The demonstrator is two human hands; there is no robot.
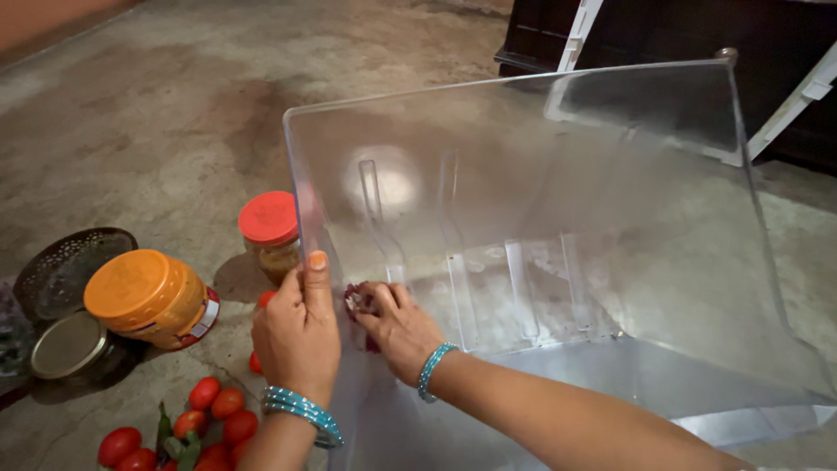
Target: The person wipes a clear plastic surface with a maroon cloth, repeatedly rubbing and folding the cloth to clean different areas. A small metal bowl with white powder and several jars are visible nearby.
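Note:
A large clear plastic drawer [610, 174] stands tilted on the floor, its open side facing me. My left hand [296, 327] grips its left wall from outside, thumb up along the edge. My right hand [397, 323] reaches inside the drawer and presses a small dark reddish cloth [356, 301] against the inner wall near the left corner. Both wrists wear teal bangles.
Left of the drawer stand a jar with a red lid [270, 231] and a tipped jar with an orange lid [148, 296]. A metal strainer [65, 270], a round metal lid [65, 346] and several tomatoes with green chillies [205, 423] lie on the concrete floor. Dark furniture [680, 35] stands behind.

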